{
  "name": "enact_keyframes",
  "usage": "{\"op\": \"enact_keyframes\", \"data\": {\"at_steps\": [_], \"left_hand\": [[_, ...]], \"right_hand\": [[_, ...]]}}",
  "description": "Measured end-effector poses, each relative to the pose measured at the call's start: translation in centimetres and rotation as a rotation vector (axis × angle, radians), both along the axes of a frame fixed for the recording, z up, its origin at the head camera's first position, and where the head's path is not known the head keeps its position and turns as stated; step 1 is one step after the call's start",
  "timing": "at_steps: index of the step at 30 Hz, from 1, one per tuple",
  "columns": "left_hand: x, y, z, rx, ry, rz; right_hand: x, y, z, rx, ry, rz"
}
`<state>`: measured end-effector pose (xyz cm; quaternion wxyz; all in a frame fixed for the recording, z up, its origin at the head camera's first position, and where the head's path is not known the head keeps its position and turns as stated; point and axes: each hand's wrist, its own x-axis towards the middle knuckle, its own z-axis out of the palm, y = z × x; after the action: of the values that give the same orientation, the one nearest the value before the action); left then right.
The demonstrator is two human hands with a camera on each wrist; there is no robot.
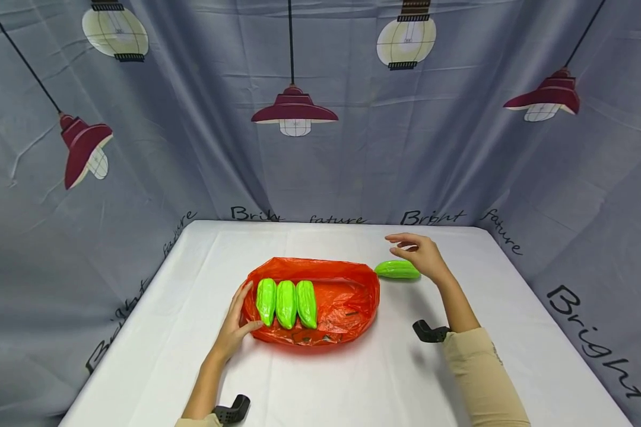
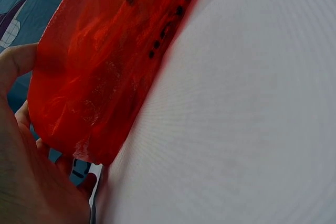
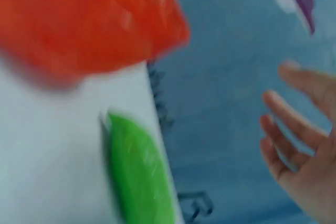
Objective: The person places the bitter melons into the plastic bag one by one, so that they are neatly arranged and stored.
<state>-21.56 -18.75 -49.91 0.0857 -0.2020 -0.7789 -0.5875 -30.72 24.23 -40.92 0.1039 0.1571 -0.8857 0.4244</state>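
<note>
- An orange plastic bag [image 1: 347, 296] lies spread open near the middle of the white worktop [image 1: 352, 379]; every place below is given relative to this bag.
- Three green bitter gourds [image 1: 286, 303] lie side by side inside the bag, in its left part, their long axes running front to back and their flanks touching.
- A fourth green gourd [image 1: 397, 270] lies on the worktop just outside the bag's far right corner, its near end almost at the bag's rim, lengthwise left to right.
- The left hand [image 1: 238, 323] is at the bag's left edge: fingers lie along the rim and the thumb reaches in toward the leftmost gourd. In the left wrist view the bag's plastic [image 2: 100, 66] is gathered against the palm and thumb [image 2: 18, 59], so the hand grasps the bag's edge.
- The right hand [image 1: 422, 255] hovers just right of the bag's far right corner, directly over the outer end of the fourth gourd. Its fingers are loosely spread and slightly bent, grasping nothing; the right wrist view, though blurred, shows the released fingers [image 3: 294, 124] apart from the gourd [image 3: 139, 169].
- Black wrist mounts [image 1: 430, 332] sit on both forearms, nearer the viewer than the bag.
- A grey curtain [image 1: 320, 148] printed with lamps and bulbs hangs behind and on both sides of the bag.
</note>
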Motion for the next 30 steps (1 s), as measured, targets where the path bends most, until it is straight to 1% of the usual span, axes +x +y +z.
{"op": "enact_keyframes", "data": {"at_steps": [6, 11, 15, 18, 20, 23, 27, 30], "left_hand": [[0.0, -0.1, 0.0, -0.014, 0.023, 0.008], [-0.2, -0.1, 0.0, 0.001, 0.044, 0.002], [-0.3, 0.0, -0.2, -0.001, 0.035, -0.003], [-0.4, 0.0, -0.2, -0.002, 0.035, -0.006], [-0.5, 0.0, -0.2, 0.001, 0.037, -0.005], [-0.5, 0.1, -0.3, 0.004, 0.029, -0.004], [-0.3, 0.1, -0.5, 0.004, 0.014, -0.003], [-0.3, 0.0, -0.5, 0.007, 0.012, 0.003]], "right_hand": [[-1.8, 2.9, -2.7, 0.012, -0.103, 0.126], [-2.7, 4.1, -4.6, 0.044, -0.121, 0.195], [-3.3, 4.8, -6.0, 0.089, -0.137, 0.217], [-3.7, 5.1, -6.7, 0.120, -0.151, 0.225], [-3.7, 5.2, -7.0, 0.119, -0.163, 0.229], [-2.7, 4.7, -6.1, 0.109, -0.190, 0.237], [-2.6, 4.8, -6.7, 0.113, -0.201, 0.236], [-3.6, 5.4, -8.2, 0.121, -0.171, 0.232]]}}
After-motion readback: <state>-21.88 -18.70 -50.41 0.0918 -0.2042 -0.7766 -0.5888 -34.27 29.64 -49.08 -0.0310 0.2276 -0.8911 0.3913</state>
